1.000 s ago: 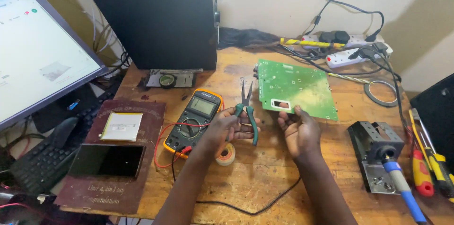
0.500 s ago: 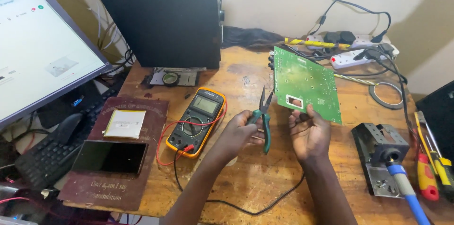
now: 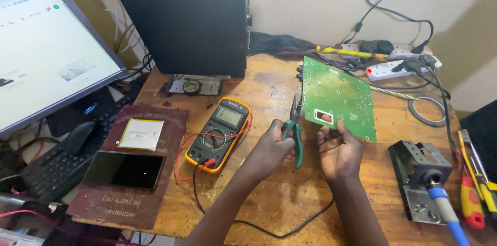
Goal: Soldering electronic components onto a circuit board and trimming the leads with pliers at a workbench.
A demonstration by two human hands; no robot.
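Wooden table [image 3: 269, 199], worn top with dark stains, pushed against a pale wall. Monitor [image 3: 46, 54] off the left edge, lit. Black speaker box [image 3: 191, 23] at the back edge, phone and a round tan disc on top. Maroon folder [image 3: 129, 173] at front-left carries a dark phone and a flat silver battery pack. Green circuit board [image 3: 339, 96] sits mid-table toward the back, tilted up off the wood. Right hand [image 3: 339, 150] pinches its near edge, fingers closed on it. Left hand [image 3: 272, 147] is clenched round the green-handled pliers [image 3: 296, 132], nose up at the board's left edge; can't tell if the jaws bite anything. Yellow multimeter [image 3: 220, 132] just left of the hands, red lead looping beside it. Soldering stand at the right edge, power strip at the back-right.

Risks, my read: one-edge pinch lets the board twist under plier force, so a pad or trace could tear. Loose lead near the wrist could snag.
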